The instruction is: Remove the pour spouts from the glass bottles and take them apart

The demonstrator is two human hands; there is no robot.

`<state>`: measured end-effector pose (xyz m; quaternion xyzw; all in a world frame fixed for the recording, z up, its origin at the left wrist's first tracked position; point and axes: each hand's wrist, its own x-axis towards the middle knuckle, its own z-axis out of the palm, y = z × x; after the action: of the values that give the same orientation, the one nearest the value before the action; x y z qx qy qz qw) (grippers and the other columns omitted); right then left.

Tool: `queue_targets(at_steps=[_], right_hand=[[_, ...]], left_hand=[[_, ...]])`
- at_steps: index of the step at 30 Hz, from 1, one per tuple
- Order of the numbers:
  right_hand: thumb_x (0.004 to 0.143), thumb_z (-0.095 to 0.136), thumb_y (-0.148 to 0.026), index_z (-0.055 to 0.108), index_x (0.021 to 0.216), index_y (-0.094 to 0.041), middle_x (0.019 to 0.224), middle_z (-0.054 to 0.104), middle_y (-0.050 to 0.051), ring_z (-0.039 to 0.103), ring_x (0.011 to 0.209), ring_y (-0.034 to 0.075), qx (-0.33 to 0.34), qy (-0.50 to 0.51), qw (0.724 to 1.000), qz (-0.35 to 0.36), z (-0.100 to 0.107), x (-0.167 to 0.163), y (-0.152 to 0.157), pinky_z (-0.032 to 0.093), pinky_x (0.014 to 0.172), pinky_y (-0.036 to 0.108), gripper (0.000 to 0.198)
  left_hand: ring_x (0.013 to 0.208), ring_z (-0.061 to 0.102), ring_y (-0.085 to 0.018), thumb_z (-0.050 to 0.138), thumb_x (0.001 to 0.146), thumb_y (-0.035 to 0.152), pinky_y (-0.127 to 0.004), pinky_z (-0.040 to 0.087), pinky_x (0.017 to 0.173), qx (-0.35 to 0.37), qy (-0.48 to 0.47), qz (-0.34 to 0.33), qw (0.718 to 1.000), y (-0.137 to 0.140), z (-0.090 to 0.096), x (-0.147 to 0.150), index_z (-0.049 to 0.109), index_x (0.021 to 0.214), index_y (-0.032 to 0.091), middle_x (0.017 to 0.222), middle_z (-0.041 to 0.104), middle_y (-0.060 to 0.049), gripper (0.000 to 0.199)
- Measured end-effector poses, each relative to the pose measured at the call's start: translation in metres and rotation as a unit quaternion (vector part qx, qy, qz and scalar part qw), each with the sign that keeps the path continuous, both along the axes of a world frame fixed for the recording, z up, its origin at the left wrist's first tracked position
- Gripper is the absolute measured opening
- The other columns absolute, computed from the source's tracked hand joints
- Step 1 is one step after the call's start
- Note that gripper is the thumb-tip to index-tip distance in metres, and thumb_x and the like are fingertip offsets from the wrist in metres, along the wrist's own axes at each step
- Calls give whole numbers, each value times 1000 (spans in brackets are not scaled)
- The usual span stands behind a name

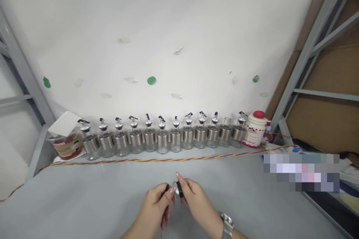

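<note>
The small pourer top [177,194] is located between my hands, at six o'clock in the view, over the grey table [106,194]. Its exposed body is silver, glossy and rounded. A black band [180,189] occupies its three-o'clock side; a black piece [167,187] shows at ten o'clock, its connection hidden by fingers. My left hand [157,199], at eight o'clock from the part, is curled and pinches it. My right hand [194,196], at four o'clock, pinches the banded end, one digit pointing to eleven o'clock; a watch [227,224] encircles that wrist. Steel-sleeved glass bottles [162,140] stand from ten to two o'clock
</note>
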<state>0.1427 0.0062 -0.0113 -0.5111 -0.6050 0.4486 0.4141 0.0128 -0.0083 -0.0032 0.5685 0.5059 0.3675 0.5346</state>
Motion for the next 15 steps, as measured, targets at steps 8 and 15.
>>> queue_targets(at_steps=[8, 15], right_hand=[[89, 32, -32, 45, 73, -19, 72, 51, 3, 47, 68, 16, 275, -170, 946, -24, 8, 20, 6, 36, 63, 26, 24], [83, 43, -42, 49, 63, -19, 62, 55, 3, 48, 63, 18, 272, -374, 880, -108, 1, 43, 38, 32, 64, 30, 32]], left_hand=[[20, 16, -4, 48, 68, 60, -17, 10, 25, -214, -201, 29, 955, 13, 3, -8, 48, 55, 17, 23, 28, 9, 45], [29, 25, -3, 49, 60, 68, -15, 16, 32, -150, -177, 136, 963, 20, 1, -10, 47, 62, 16, 33, 35, 10, 52]])
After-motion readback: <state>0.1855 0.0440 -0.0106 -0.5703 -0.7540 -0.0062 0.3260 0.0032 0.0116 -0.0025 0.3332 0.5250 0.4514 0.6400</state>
